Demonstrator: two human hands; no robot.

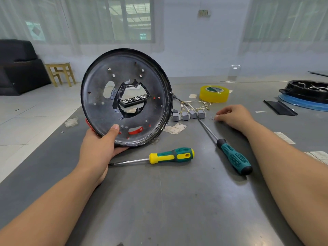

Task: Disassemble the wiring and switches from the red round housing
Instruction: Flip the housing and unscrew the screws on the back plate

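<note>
My left hand (99, 148) grips the round dark metal housing (126, 97) upright on the tabletop (159, 201) — hollow face toward me, red outside. Right-hand fingers (224, 114) curl by tiny screws (212, 118) — whether they hold anything, I cannot tell.

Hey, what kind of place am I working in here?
Probably a makeshift workshop in an ordinary room, not a factory. A grey worktable holds two screwdrivers and yellow tape, while a dark sofa, a wooden stool and curtained windows sit behind.

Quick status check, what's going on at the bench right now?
Left hand holds round housing upright on edge. Right hand rests by loose screws. Switches and wiring already out, on table. Nothing in the way.
</note>
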